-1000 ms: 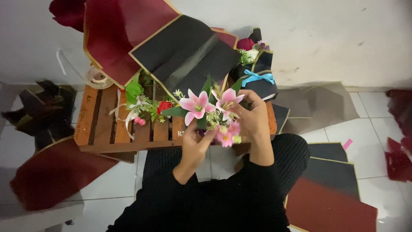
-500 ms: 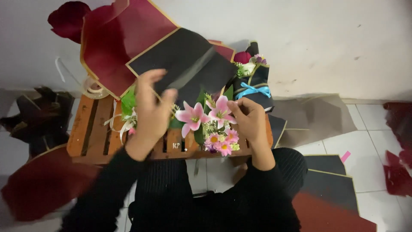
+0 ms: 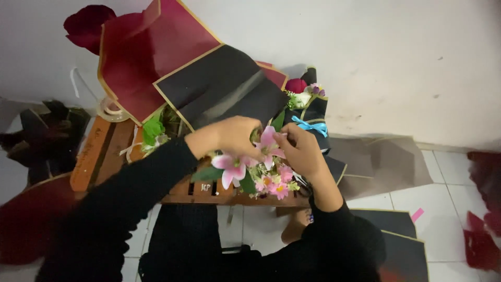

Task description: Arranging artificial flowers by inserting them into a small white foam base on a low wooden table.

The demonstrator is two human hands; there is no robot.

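Observation:
A bunch of pink lilies and small pink flowers (image 3: pixel 249 168) lies over the front edge of a low wooden slatted table (image 3: pixel 107 151). My left hand (image 3: pixel 232 137) reaches across from the left and closes around the bunch near its top. On the right side of the flowers, my right hand (image 3: pixel 302 151) grips the stems, fingers curled. Both arms wear black sleeves. Behind the hands lie black wrapping sheets with gold edges (image 3: pixel 219 89) and a dark red sheet (image 3: pixel 146 57).
A small wrapped bouquet with a blue ribbon (image 3: pixel 309 115) stands at the table's back right. Green leaves (image 3: pixel 152 129) and a tape roll (image 3: pixel 110 108) sit at the left. More black and red sheets (image 3: pixel 396 235) lie on the white tiled floor. A white wall is behind.
My left hand has come down from the black wrapping sheet onto the top of the flower bunch. The right hand keeps its hold on the stems.

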